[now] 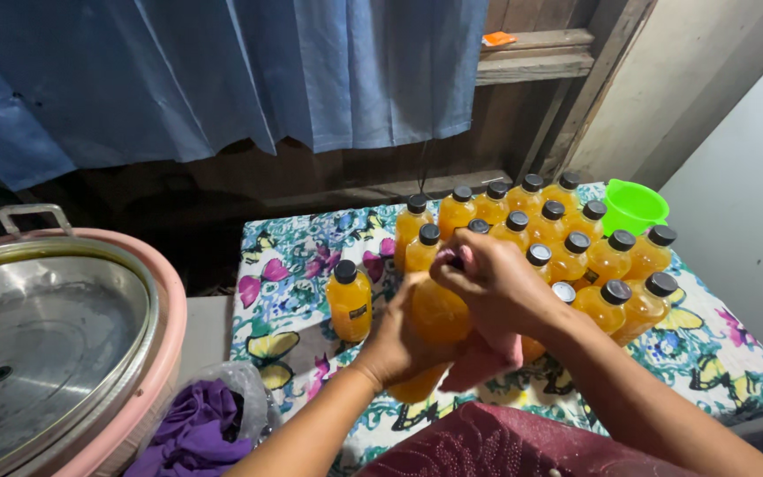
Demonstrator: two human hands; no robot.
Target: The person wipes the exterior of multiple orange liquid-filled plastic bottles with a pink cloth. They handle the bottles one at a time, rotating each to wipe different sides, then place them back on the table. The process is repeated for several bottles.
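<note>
My left hand [396, 340] grips the body of a bottle of orange juice [439, 311] from below and the side. My right hand [494, 281] is closed over the bottle's top, so its cap is hidden, and a pink cloth [480, 362] hangs under that hand. Behind stand several more filled orange juice bottles with black caps [567, 243], packed close together. One lone bottle [350, 301] stands apart to the left. All of them sit on a table with a butterfly-patterned cloth [293, 265].
A green plastic funnel [633, 206] sits at the table's far right. A large steel pot lid on a pink basin [55, 344] fills the left side. Purple fabric in a clear bag [205, 433] lies beside it. A blue curtain [222, 71] hangs behind.
</note>
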